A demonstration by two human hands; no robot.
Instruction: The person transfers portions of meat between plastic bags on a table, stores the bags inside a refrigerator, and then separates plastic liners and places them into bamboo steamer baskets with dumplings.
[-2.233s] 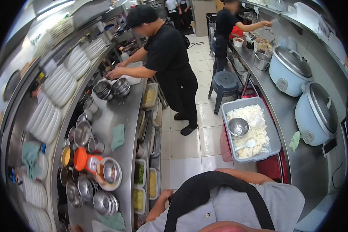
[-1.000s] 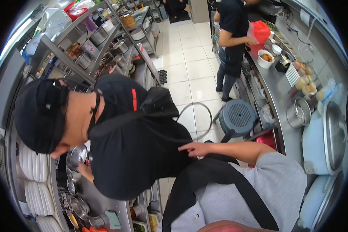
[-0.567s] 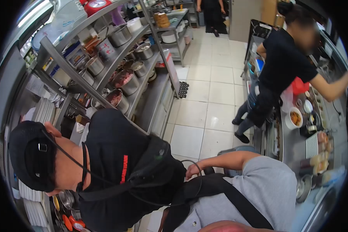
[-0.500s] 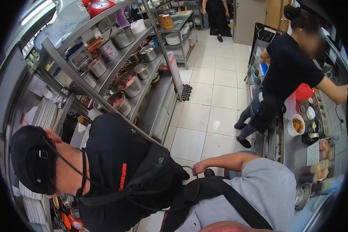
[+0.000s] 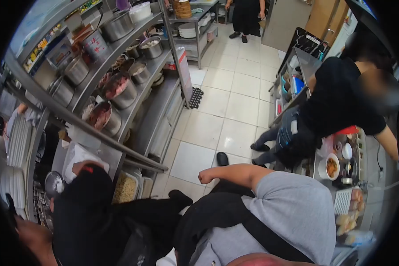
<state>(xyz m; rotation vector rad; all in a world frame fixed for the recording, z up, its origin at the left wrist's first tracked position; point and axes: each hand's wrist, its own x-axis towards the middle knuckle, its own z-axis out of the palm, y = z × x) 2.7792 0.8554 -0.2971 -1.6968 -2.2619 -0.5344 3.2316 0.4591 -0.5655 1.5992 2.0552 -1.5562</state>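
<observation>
My right hand (image 5: 206, 176) is closed in a loose fist in front of my body, over the tiled floor, with nothing visible in it. It touches nothing. Just beyond it one of my dark shoes (image 5: 222, 158) shows on the tiles. My left hand is out of view. At the lower left, close beside me, is a co-worker in black (image 5: 91, 213), near a counter (image 5: 111, 155) with a metal bowl (image 5: 54, 184).
A steel shelf rack (image 5: 142, 86) with pots of meat stands at the left. To the right, another co-worker (image 5: 341, 97) leans over a counter holding a white tub of food (image 5: 328, 166). A third person (image 5: 247, 15) stands far down the aisle. A black mat (image 5: 196, 97) lies by the rack.
The view has moved along the aisle past the co-worker in black, who is now lower left. The rice tub and cookers have left view. My right hand went from pointing to a fist.
</observation>
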